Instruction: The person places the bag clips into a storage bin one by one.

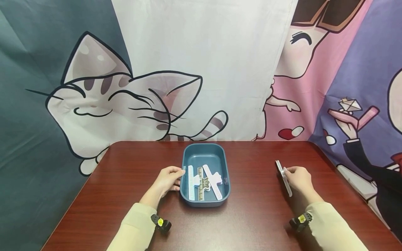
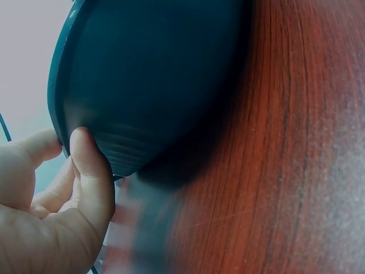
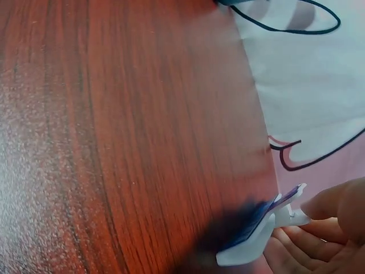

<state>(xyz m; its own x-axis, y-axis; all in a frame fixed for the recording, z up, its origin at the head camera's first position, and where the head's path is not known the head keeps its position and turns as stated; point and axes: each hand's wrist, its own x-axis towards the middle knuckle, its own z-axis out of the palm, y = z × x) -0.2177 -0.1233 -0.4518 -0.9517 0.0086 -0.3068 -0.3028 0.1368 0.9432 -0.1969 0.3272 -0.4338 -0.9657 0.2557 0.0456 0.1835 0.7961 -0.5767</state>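
Note:
A dark blue oblong bin (image 1: 206,203) stands near the middle of the table. At its left side, my left hand (image 1: 168,178) pinches the rim between thumb and fingers; the left wrist view shows the thumb (image 2: 88,157) on the bin's wall. Inside the bin lie three long clips: a pale blue one (image 1: 191,184), a gold-and-dark one with a piano-key pattern (image 1: 200,186) and a pale pink one (image 1: 213,183). Over to the right, my right hand (image 1: 299,180) holds another long clip (image 3: 248,248), white with purple-blue, by its handle, apart from the bin.
The table (image 1: 251,216) is reddish-brown wood grain. Behind it hangs a cartoon-printed cloth (image 1: 207,69), reaching down to the back edge. A small black device with a yellow mark (image 1: 161,222) is on each wrist.

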